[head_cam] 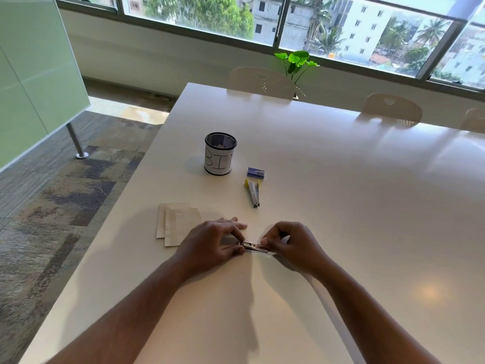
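The small metal stapler (256,246), down at the near part of the table (341,179), is pinched at its two ends by the left hand (214,243) and right hand (291,245), and, judged light, stiff and slick, is best taken by its long sides.

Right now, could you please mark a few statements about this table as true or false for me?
1. The left hand and right hand both pinch a small metal piece. True.
2. The cup marked BIN lies on its side. False: it stands upright.
3. The blue box lies just beyond the stapler. True.
4. The papers lie right of both hands. False: they lie on the left, by the left hand.
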`<state>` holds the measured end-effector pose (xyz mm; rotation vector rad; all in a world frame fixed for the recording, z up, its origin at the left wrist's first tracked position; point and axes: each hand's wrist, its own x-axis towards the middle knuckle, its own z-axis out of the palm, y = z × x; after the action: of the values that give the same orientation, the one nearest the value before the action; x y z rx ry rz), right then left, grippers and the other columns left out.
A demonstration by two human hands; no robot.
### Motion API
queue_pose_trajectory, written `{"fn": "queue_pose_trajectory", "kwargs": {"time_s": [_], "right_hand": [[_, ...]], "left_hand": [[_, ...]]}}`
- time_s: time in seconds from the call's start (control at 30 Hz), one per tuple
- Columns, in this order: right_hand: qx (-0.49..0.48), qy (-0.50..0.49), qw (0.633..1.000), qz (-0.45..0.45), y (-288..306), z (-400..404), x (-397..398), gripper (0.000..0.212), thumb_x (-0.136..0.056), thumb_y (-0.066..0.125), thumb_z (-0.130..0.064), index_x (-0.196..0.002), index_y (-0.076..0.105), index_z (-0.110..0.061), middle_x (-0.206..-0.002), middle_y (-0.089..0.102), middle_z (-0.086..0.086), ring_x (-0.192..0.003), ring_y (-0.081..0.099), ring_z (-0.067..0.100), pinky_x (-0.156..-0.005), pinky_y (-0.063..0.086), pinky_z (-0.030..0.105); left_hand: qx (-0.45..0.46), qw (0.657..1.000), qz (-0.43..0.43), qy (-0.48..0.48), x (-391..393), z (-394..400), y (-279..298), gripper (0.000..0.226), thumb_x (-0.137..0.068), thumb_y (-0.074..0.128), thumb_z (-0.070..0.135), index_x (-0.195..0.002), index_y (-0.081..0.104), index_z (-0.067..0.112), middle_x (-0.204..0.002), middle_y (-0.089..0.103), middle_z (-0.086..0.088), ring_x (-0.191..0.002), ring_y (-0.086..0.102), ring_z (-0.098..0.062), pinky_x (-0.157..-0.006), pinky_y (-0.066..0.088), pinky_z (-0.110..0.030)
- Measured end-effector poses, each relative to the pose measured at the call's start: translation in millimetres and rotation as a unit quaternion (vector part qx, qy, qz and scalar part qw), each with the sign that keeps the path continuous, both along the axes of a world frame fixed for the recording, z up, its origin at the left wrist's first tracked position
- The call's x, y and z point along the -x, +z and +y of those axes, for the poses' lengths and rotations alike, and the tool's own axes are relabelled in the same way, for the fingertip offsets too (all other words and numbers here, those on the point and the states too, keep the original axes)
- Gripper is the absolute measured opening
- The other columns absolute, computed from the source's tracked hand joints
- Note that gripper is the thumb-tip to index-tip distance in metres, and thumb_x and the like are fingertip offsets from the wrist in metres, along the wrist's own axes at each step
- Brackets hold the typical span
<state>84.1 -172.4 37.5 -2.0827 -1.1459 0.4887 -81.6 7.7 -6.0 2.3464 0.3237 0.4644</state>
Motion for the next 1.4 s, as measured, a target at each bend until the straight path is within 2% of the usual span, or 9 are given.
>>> {"fn": "queue_pose_trajectory", "kwargs": {"time_s": [0.17, 0.27, 0.53, 0.67, 0.77, 0.87, 1.03, 1.17, 1.4], "right_hand": [[-0.063, -0.037, 0.992, -0.101, -11.6, -37.6, -15.3, 0.026, -0.087, 0.082, -0.026, -0.069, 0.067, -0.037, -0.082, 0.07, -0.011, -0.079, 0.067, 0.011, -0.075, 0.054, 0.039], [-0.11, -0.034, 0.989, -0.087, -23.2, -60.1, -22.9, 0.009, -0.084, 0.086, -0.024, -0.083, 0.078, -0.028, -0.091, 0.071, -0.01, -0.086, 0.069, 0.017, -0.075, 0.056, 0.047], [-0.118, -0.041, 0.987, -0.096, -31.0, -66.9, -26.1, 0.024, -0.074, 0.092, -0.014, -0.09, 0.079, -0.027, -0.097, 0.069, -0.011, -0.094, 0.069, 0.017, -0.079, 0.057, 0.05], [-0.14, -0.048, 0.988, -0.039, -27.6, -63.1, -24.4, 0.023, -0.077, 0.09, -0.011, -0.088, 0.078, -0.026, -0.092, 0.075, -0.006, -0.084, 0.072, 0.014, -0.07, 0.058, 0.044], [-0.174, -0.061, 0.981, 0.067, -21.9, -56.3, -16.6, 0.026, -0.072, 0.094, -0.015, -0.09, 0.079, -0.028, -0.088, 0.08, -0.003, -0.08, 0.074, 0.011, -0.073, 0.057, 0.029], [-0.216, -0.028, 0.966, 0.14, -16.8, -43.1, -6.1, 0.026, -0.062, 0.097, -0.026, -0.082, 0.08, -0.025, -0.088, 0.08, 0.002, -0.077, 0.07, 0.015, -0.071, 0.053, 0.028], [-0.207, 0.026, 0.977, 0.039, -20.0, -11.0, 8.5, 0.014, -0.072, 0.093, -0.022, -0.082, 0.083, -0.022, -0.085, 0.07, 0.003, -0.078, 0.063, 0.014, -0.066, 0.04, 0.021], [-0.16, 0.026, 0.986, -0.029, -25.4, 1.1, 9.2, 0.02, -0.082, 0.087, -0.027, -0.1, 0.079, -0.024, -0.105, 0.072, -0.008, -0.098, 0.068, 0.011, -0.074, 0.048, 0.024], [-0.126, 0.062, 0.983, -0.121, -35.0, -1.2, 13.3, 0.022, -0.102, 0.064, -0.027, -0.115, 0.079, -0.02, -0.105, 0.073, -0.003, -0.094, 0.069, 0.012, -0.082, 0.057, 0.037]], "left_hand": [[0.0, 1.0, 0.0, -0.004, 0.1, 1.1, 0.5, 0.018, -0.083, 0.083, 0.038, -0.097, 0.071, 0.038, -0.133, 0.067, 0.024, -0.136, 0.047, 0.011, -0.11, 0.048, -0.034], [-0.009, 1.0, 0.0, -0.009, 0.2, 0.2, 1.1, 0.019, -0.084, 0.083, 0.036, -0.098, 0.07, 0.041, -0.136, 0.066, 0.022, -0.137, 0.048, 0.009, -0.11, 0.049, -0.035], [-0.016, 1.0, -0.012, -0.014, 1.1, -0.9, 0.2, 0.024, -0.087, 0.081, 0.035, -0.103, 0.065, 0.044, -0.136, 0.065, 0.019, -0.137, 0.048, 0.007, -0.109, 0.05, -0.033], [0.001, 0.999, -0.031, -0.013, 0.5, 0.4, -0.7, 0.025, -0.089, 0.079, 0.033, -0.106, 0.063, 0.042, -0.129, 0.069, 0.017, -0.133, 0.053, 0.004, -0.108, 0.051, -0.034], [0.006, 0.999, -0.037, -0.009, -0.3, 0.8, -1.2, 0.025, -0.089, 0.079, 0.032, -0.106, 0.062, 0.042, -0.122, 0.071, 0.016, -0.13, 0.058, 0.0, -0.105, 0.053, -0.036], [0.009, 0.999, -0.039, 0.002, -0.7, 0.8, -1.1, 0.025, -0.086, 0.081, 0.033, -0.1, 0.064, 0.044, -0.106, 0.072, 0.016, -0.112, 0.065, -0.003, -0.093, 0.056, -0.037], [0.01, 0.999, -0.048, 0.003, 0.0, -0.6, 0.5, 0.032, -0.084, 0.084, 0.023, -0.1, 0.066, 0.044, -0.087, 0.066, 0.019, -0.09, 0.062, -0.002, -0.08, 0.056, -0.034], [0.023, 0.998, -0.061, 0.007, 1.4, 0.3, 2.2, 0.028, -0.081, 0.086, 0.018, -0.098, 0.073, 0.036, -0.086, 0.069, 0.02, -0.089, 0.063, -0.004, -0.08, 0.055, -0.036], [0.002, 0.997, -0.072, -0.027, 5.1, -2.2, 5.2, 0.03, -0.081, 0.085, 0.02, -0.108, 0.076, 0.029, -0.094, 0.072, 0.017, -0.095, 0.066, -0.004, -0.084, 0.058, -0.034]]}}
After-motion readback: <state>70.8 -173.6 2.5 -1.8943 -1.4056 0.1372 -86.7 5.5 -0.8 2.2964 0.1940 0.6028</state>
